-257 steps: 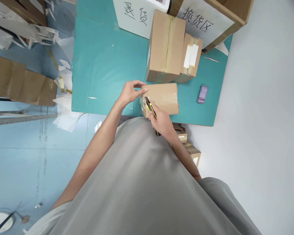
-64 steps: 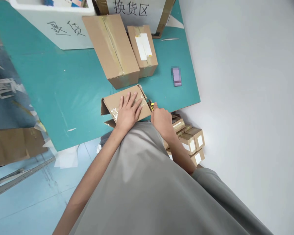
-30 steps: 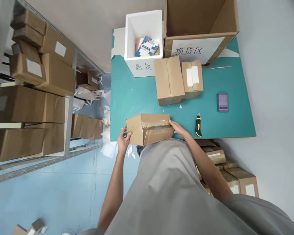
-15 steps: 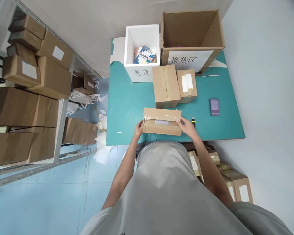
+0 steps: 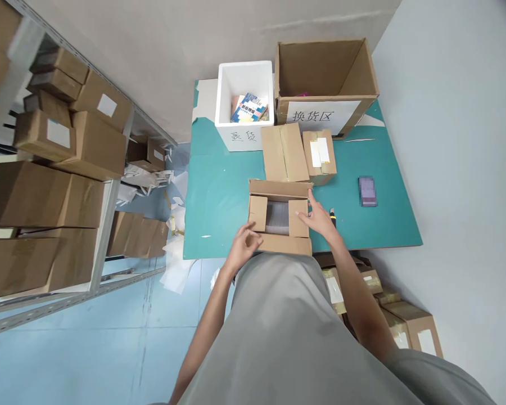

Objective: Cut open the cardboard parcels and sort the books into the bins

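The head view has a cardboard carton [image 5: 285, 244] with its top folded back, at the near edge of the green table [image 5: 219, 191], its long axis running left to right, square to the person's body. Between its left short flap [image 5: 258, 212] and right short flap [image 5: 297, 224] shows a flat grey surface [image 5: 277, 217]; both flaps lie inward over its ends, so its full length and long axis cannot be told. The right hand [image 5: 317, 218] is at the carton's right end, thumb and forefinger spread wide with nothing gripped: the forefinger reaches to the far right corner and the thumb tip is over the right short flap, so the grey surface lies just left of that thumb. The left hand [image 5: 244, 247] is at the near left corner, its fingers curled into a loose ring with a gap showing; whether they pinch the carton's edge cannot be told. From those fingers the grey surface lies right and slightly far, and neither hand is clearly nearer to it. Just right of the right hand is a black and yellow cutter [image 5: 333, 217], partly hidden, and farther right a blurred purple thing [image 5: 367, 192]. On the far side stand a taped box [image 5: 274, 152] and, right of it, a smaller labelled box [image 5: 329, 164].
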Demonstrator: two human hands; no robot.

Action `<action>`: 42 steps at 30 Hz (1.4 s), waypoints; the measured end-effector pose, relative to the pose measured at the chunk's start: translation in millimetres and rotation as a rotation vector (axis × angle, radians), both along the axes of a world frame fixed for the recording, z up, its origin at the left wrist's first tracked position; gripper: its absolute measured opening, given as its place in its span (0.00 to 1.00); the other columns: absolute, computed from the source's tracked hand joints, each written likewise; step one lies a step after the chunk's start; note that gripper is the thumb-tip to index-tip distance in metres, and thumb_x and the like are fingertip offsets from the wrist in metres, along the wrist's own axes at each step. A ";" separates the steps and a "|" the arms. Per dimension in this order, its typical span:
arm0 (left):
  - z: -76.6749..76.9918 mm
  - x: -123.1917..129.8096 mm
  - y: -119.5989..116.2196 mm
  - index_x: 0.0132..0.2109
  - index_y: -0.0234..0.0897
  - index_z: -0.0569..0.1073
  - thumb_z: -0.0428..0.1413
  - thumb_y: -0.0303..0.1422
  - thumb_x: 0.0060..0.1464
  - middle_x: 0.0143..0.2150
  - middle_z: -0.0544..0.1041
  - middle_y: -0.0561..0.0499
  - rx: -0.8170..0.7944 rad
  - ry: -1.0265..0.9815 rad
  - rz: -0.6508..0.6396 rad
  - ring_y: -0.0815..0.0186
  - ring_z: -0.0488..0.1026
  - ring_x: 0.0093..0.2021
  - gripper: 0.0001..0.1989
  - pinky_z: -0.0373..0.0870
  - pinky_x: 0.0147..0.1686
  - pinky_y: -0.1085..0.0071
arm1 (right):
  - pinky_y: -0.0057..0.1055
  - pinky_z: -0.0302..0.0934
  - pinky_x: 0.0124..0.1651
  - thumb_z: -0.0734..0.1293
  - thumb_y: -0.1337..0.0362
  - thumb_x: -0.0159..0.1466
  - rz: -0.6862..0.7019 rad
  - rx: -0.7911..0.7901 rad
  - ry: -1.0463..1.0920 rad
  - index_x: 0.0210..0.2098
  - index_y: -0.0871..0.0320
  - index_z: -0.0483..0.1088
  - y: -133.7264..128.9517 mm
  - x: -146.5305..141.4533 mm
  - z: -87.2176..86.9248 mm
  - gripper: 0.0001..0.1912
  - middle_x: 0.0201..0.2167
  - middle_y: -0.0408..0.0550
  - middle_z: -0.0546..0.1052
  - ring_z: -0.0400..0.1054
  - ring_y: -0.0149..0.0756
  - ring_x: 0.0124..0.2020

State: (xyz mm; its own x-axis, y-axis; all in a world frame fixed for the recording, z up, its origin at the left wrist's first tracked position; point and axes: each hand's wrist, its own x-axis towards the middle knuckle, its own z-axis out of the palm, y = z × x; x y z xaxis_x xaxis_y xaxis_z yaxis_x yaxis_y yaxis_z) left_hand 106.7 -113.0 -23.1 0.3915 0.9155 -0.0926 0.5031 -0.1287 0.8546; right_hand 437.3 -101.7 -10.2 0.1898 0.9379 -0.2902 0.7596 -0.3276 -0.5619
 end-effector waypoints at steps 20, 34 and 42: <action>21.2 41.0 17.8 0.66 0.36 0.73 0.55 0.28 0.63 0.73 0.67 0.32 0.380 0.575 -0.220 0.35 0.53 0.78 0.25 0.39 0.75 0.31 | 0.50 0.70 0.53 0.54 0.53 0.77 -0.291 0.035 -0.304 0.75 0.64 0.57 -47.0 -9.5 20.0 0.33 0.59 0.71 0.75 0.75 0.60 0.53; -1.1 53.6 64.7 0.56 0.39 0.81 0.66 0.27 0.53 0.64 0.76 0.37 0.283 0.604 -0.371 0.43 0.65 0.70 0.22 0.47 0.76 0.42 | 0.41 0.63 0.61 0.71 0.57 0.70 0.358 0.007 -0.260 0.56 0.62 0.77 -26.9 -34.7 -11.9 0.19 0.52 0.60 0.80 0.69 0.53 0.58; -24.4 62.1 70.5 0.40 0.37 0.84 0.54 0.23 0.61 0.43 0.84 0.39 0.266 0.598 -0.399 0.49 0.79 0.52 0.13 0.55 0.73 0.47 | 0.42 0.63 0.63 0.73 0.64 0.67 0.456 -0.147 -0.354 0.53 0.62 0.79 -3.1 -62.1 -13.1 0.16 0.56 0.63 0.79 0.69 0.54 0.63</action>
